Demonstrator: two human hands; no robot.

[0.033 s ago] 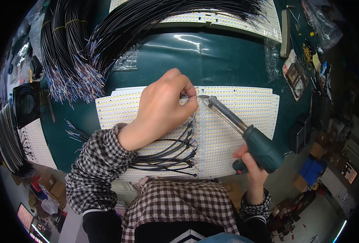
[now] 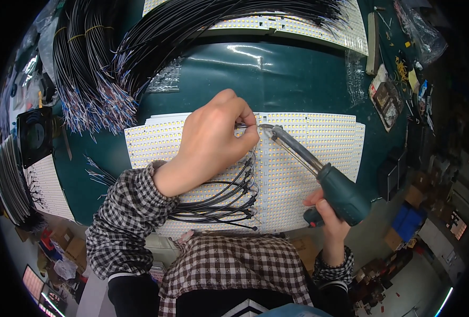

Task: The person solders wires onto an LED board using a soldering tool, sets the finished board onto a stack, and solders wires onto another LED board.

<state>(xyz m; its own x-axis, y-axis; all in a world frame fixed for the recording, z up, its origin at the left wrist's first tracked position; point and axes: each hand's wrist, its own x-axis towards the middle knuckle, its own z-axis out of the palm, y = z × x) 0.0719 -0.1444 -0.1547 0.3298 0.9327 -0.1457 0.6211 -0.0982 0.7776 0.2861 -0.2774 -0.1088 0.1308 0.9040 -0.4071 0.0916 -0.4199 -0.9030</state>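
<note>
The green mat (image 2: 276, 74) fills most of your view. On it, right in front of you, lies the stack of white LED panels (image 2: 319, 142), dotted with rows of small yellow chips. A second panel (image 2: 308, 26) lies across the far edge, under a spread of black cables (image 2: 202, 21). More cable bundles (image 2: 86, 58) hang at the far left, their coloured stripped ends fanned out over the mat. A black fan (image 2: 33, 134) sits at the left rim, with another panel (image 2: 47, 185) just below it.

Your left hand (image 2: 213, 140) rests on the near panels, fingers (image 2: 247, 124) pinched together on a thin wire (image 2: 240, 126) at the panel's top edge. Black wires (image 2: 229, 201) already fixed to the panel run from its middle line back toward your checked sleeve (image 2: 128, 211).

Your right hand (image 2: 327, 216) is wrapped around the soldering iron (image 2: 340, 190), fingers clamped on its dark green grip near the panel's lower right. The iron slants up and left, and its tip (image 2: 268, 128) meets the pinched wire just beside your left fingertips.
</note>
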